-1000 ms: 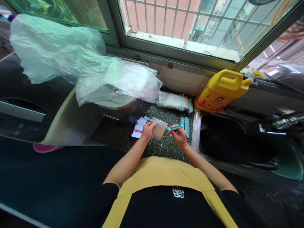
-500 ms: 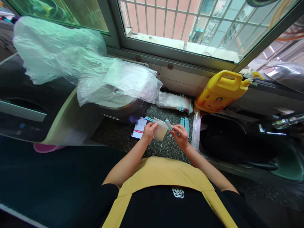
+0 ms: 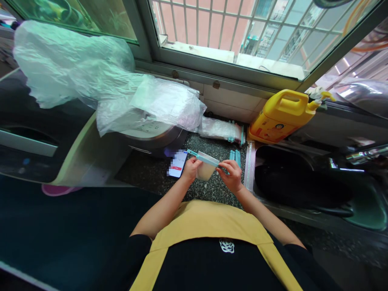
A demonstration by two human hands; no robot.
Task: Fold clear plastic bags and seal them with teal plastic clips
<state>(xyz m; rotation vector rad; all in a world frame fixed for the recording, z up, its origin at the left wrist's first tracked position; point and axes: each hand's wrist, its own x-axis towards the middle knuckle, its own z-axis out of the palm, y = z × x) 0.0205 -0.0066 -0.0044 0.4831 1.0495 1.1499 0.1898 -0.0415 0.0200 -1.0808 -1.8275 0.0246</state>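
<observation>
A pale, translucent small bag [image 3: 205,172] hangs between my hands above the counter. Across its upper part lies a light-blue bag clip [image 3: 209,159], its two bars together, with a strip of the bag showing above it. My left hand [image 3: 190,169] pinches the bag's left side and the clip near its left end. At the clip's right end, the fingers of my right hand [image 3: 232,173] are closed on its tip. Several more blue clips [image 3: 235,157] lie side by side on the counter just beyond my right hand.
A phone [image 3: 177,165] lies left of my left hand on the speckled counter [image 3: 163,184]. Behind are a clear packet [image 3: 220,128] and a plastic-covered appliance [image 3: 157,139]. A yellow jug [image 3: 281,117] stands by the sink [image 3: 250,169] on the right.
The clip's right arm, which stood swung open in my right hand, has come down across the bag and now lines up with the other bar. My left hand keeps its hold.
</observation>
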